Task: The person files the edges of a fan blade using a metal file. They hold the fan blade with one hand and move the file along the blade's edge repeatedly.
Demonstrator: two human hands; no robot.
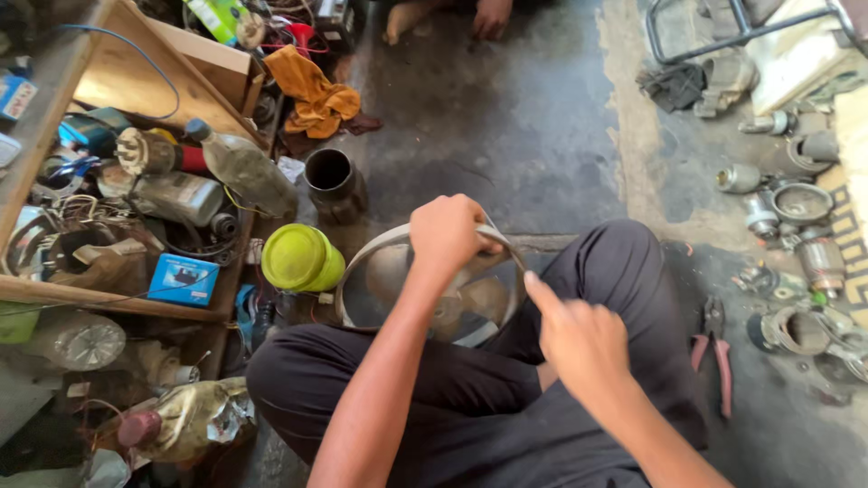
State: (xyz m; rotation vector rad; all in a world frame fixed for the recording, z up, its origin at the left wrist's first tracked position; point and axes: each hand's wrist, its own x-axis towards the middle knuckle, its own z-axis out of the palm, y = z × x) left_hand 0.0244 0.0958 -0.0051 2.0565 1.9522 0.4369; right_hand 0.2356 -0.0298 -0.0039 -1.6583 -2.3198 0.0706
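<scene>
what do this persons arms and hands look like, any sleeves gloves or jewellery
Both arms are bare along all that shows: no sleeves reach the forearms. The left hand and the right hand wear no gloves, and no watch, ring or bracelet is visible on either. Below the arms, the person wears dark trousers.

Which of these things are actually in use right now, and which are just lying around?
In use:
- left hand, gripping the metal ring
- right hand, forefinger out beside the ring
- fan blades inside the ring

Lying about:
- green lid
- pliers
- orange rag
- plastic bottle
- blue box
</scene>
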